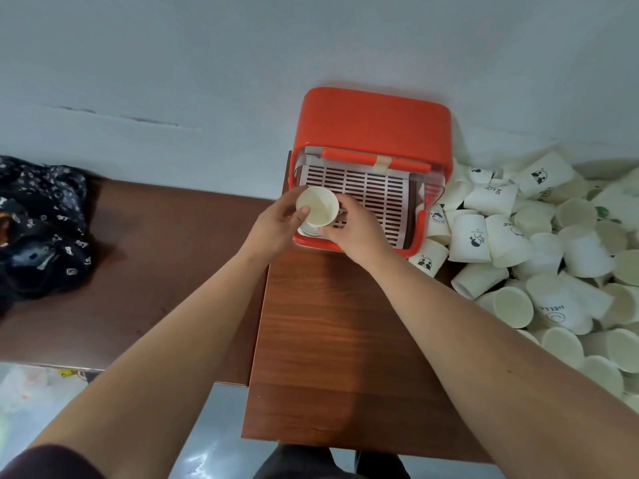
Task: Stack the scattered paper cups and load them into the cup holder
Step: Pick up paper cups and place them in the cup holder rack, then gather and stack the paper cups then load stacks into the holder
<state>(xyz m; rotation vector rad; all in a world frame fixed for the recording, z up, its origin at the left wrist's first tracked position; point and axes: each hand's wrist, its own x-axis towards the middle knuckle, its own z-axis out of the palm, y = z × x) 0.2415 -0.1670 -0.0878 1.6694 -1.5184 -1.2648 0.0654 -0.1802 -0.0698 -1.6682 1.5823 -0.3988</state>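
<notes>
Curling left hand [276, 227] and right hand [357, 231] round stacked paper cups [318, 205], holding them over orange cup holder [373, 122], near-left corner.

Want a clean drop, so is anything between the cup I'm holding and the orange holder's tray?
Nothing visible. The cup, gripped by left hand and right hand, is right over the slatted tray of the orange holder; underneath is hidden.

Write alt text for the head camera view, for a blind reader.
Left hand and right hand grip nested white paper cups over the front corner of an orange plastic cup holder with a white slotted tray, on a brown wooden table. A heap of loose white paper cups lies to its right.
</notes>
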